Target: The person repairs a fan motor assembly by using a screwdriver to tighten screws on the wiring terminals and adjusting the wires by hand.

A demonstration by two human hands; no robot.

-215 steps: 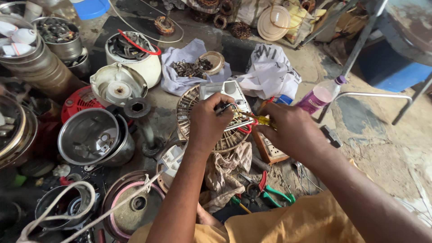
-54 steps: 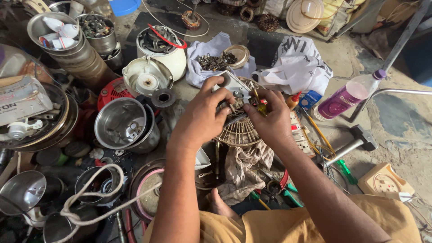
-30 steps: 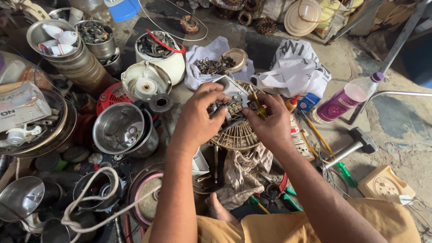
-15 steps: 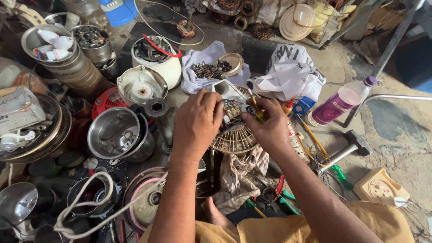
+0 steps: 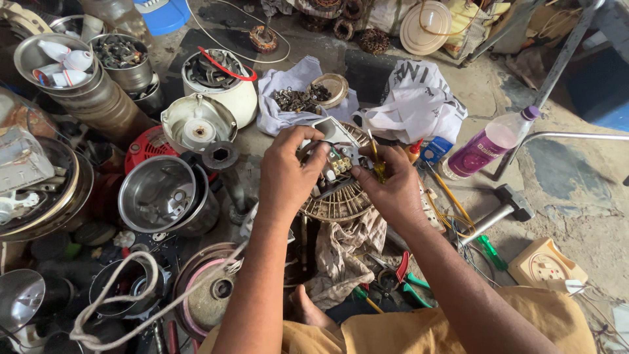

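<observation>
Centre of frame, slightly above mid: left hand (image 5: 288,174) closed round the left side of a small grey switch block (image 5: 337,164), thumb + fingers pinching it. Block sits between both hands, resting over the round fan grille (image 5: 337,203), which lies just below and behind it. Right hand (image 5: 390,187) curled tight on a yellow-handled screwdriver (image 5: 375,157), gripped in the fist, shaft pointing up and slightly left; the tip end is hard to make out. Screwdriver is just right of the block, touching or nearly so, can't tell which.

Around: crumpled rag (image 5: 344,252) below the grille, pliers w/ red and green handles (image 5: 400,278) lower centre-right, pink-liquid bottle (image 5: 491,141) right of centre, steel bowl (image 5: 160,193) left of centre, white cloth holding small metal parts (image 5: 295,98) upper centre.

Vs half a sec ago: hands keep the same grip, block and grille in the same spot between them. View sits a touch differently, the scene shifted slightly in frame. Vs 7 s ago: hands now closer together, bunched over the block rather than spread across the grille.
</observation>
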